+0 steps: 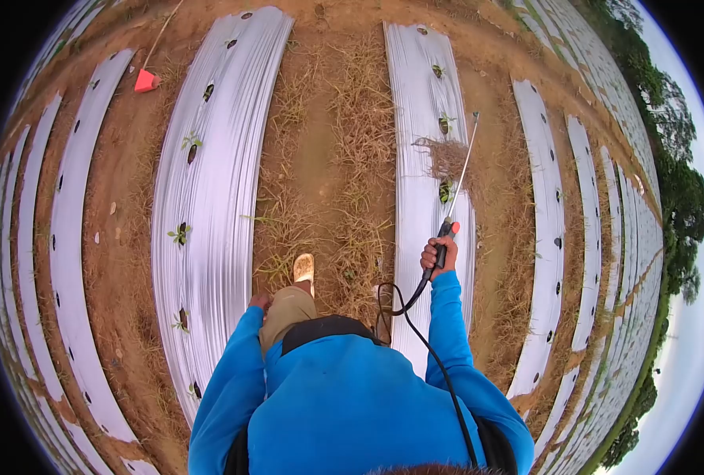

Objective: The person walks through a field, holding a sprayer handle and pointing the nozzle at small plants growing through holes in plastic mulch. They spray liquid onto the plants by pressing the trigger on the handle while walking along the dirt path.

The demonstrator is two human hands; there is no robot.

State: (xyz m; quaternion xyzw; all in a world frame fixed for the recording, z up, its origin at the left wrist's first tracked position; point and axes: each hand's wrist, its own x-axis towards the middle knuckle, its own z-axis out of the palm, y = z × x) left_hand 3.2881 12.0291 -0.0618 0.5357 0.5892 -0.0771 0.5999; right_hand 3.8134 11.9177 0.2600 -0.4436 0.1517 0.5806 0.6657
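My right hand (439, 255) is wrapped round the black handle of a sprayer wand (464, 168) with a red part near the grip. The wand's thin metal lance slants up and away, its nozzle above the right side of a plastic-covered bed (419, 261). A black hose (440, 366) runs from the handle back along my body. Under the lance lie dry roots or grass (447, 158), close to small green seedlings (444, 191) in planting holes. My left hand (261, 302) hangs beside my left thigh; its fingers are too hidden to read.
Another wide plastic-covered bed (209, 206) with seedlings in holes runs along my left. Between the beds is a soil path (320, 170) with dry grass, where one shoe (303, 267) shows. A red object (146, 81) lies at the upper left. More beds and trees (676, 158) extend outward.
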